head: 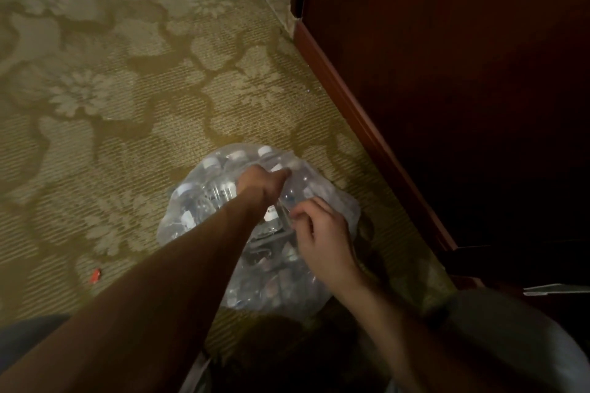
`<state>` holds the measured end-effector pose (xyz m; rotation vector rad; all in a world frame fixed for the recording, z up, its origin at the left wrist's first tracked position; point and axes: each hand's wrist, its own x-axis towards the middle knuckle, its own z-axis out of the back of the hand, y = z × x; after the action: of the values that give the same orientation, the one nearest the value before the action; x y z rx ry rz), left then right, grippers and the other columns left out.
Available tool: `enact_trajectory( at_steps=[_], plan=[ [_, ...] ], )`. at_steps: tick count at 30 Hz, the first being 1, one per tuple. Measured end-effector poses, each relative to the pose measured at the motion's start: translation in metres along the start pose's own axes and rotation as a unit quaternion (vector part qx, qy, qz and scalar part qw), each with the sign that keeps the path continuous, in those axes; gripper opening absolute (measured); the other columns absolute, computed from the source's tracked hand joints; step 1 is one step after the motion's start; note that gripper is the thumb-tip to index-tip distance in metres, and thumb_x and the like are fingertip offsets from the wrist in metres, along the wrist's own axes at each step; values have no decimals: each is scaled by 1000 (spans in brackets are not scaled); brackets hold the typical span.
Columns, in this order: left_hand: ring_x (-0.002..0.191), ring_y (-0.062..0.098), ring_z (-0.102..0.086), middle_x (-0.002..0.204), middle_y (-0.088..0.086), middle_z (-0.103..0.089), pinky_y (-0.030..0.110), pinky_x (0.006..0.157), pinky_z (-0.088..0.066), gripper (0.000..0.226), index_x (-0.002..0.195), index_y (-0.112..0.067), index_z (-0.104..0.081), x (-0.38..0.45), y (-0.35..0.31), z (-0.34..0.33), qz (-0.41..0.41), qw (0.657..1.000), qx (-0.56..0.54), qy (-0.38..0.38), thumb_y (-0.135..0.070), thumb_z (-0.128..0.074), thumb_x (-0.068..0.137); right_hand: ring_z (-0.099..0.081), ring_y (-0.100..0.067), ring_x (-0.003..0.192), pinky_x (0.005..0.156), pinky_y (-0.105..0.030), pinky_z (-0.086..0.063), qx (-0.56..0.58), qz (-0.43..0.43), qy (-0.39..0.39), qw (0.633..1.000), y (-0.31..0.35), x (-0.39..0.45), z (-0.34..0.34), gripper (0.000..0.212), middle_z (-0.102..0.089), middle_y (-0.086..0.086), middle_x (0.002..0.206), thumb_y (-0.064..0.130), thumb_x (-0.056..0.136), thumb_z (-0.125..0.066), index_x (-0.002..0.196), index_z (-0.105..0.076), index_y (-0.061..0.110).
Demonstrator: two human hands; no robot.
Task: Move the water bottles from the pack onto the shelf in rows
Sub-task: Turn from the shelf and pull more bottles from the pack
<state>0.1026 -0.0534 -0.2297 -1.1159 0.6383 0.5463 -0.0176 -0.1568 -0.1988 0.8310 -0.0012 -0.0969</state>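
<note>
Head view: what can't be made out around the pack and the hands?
- Bottle count in the pack: the crumpled clear wrap, glare and both arms cover most of it.
- Left hand: fingertips blurred against the wrap, so its grip is unclear.
- Right hand: it pinches the wrap, but what lies under it is hidden.
- Shelf: not identifiable; the dark wooden cabinet shows no detail.
- Small red object on the carpet: too small.

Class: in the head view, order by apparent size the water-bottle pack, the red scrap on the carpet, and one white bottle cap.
1. water-bottle pack
2. white bottle cap
3. red scrap
Cap and scrap look close; blur leaves their order unsure.
</note>
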Motion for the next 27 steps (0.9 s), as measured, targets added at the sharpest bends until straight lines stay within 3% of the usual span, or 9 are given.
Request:
enact_trajectory(
  at_steps=[4, 7, 11, 15, 17, 19, 21, 23, 27],
  plan=[
    [81, 37, -75, 86, 24, -74, 51, 81, -61, 39, 85, 3, -70, -24, -2, 33, -50, 997, 46, -38, -36, -71, 88, -62, -12, 88, 77, -33, -53, 23, -33, -10, 999, -3, 7, 3, 17, -65, 4, 96, 13, 97, -50, 98, -67, 14],
    [74, 31, -76, 74, 17, -74, 46, 75, -62, 37, 68, -9, -59, -41, 1, 58, -146, 981, 117, -45, -37, -67, 92, -66, -16, 90, 80, -36, -56, 51, -31, 92, 994, 7, 20, 3, 23, -66, -1, 102, 18, 96, -58, 119, -59, 13],
    [68, 23, -76, 76, 12, -75, 47, 72, -63, 30, 81, -9, -63, -56, 6, 86, -195, 973, 95, -80, -36, -67, 92, -62, -23, 95, 76, -41, -54, -77, 42, 87, 992, 29, 30, -13, 45, -55, -4, 118, 37, 91, -65, 127, -49, 16],
    [80, 37, -72, 86, 21, -71, 52, 73, -59, 39, 84, 2, -62, -59, 18, 113, -255, 951, 138, -109, -36, -69, 91, -60, -27, 100, 74, -37, -51, -163, 26, 120, 979, 34, 42, -26, 74, -36, -4, 130, 50, 84, -70, 141, -34, 21],
    [80, 33, -68, 89, 16, -67, 38, 67, -55, 42, 82, 0, -59, -60, 27, 117, -286, 929, 204, -121, -40, -69, 90, -60, -29, 104, 78, -37, -49, -191, 27, 131, 972, 36, 58, -29, 69, -36, -4, 132, 52, 83, -71, 138, -40, 22],
    [80, 26, -64, 91, 10, -60, 13, 58, -39, 37, 81, -5, -59, -60, 34, 116, -319, 900, 259, -144, -40, -70, 89, -59, -27, 109, 84, -38, -49, -219, 41, 141, 965, 38, 76, -31, 66, -39, -3, 132, 55, 79, -73, 131, -50, 22],
    [83, 22, -66, 95, 9, -59, 10, 60, -40, 31, 87, -8, -63, -59, 35, 114, -339, 898, 231, -158, -38, -72, 88, -59, -23, 109, 87, -38, -50, -231, 56, 159, 958, 38, 88, -31, 62, -47, 2, 127, 60, 75, -75, 123, -57, 25],
    [92, 15, -69, 106, 4, -65, 7, 67, -48, 32, 100, -15, -67, -61, 32, 114, -322, 930, 114, -139, -43, -74, 87, -60, -14, 100, 79, -34, -50, -179, 49, 143, 972, 38, 92, -29, 61, -57, 10, 115, 68, 69, -73, 115, -64, 29],
    [104, 8, -68, 117, -10, -68, 24, 83, -54, 56, 126, -35, -58, -67, 25, 110, -256, 964, 73, 26, -69, -63, 82, -66, 0, 70, 58, -21, -49, 64, -52, 128, 988, 46, 90, -27, 48, -71, 16, 74, 71, 68, -70, 90, -74, 28]
  ],
)
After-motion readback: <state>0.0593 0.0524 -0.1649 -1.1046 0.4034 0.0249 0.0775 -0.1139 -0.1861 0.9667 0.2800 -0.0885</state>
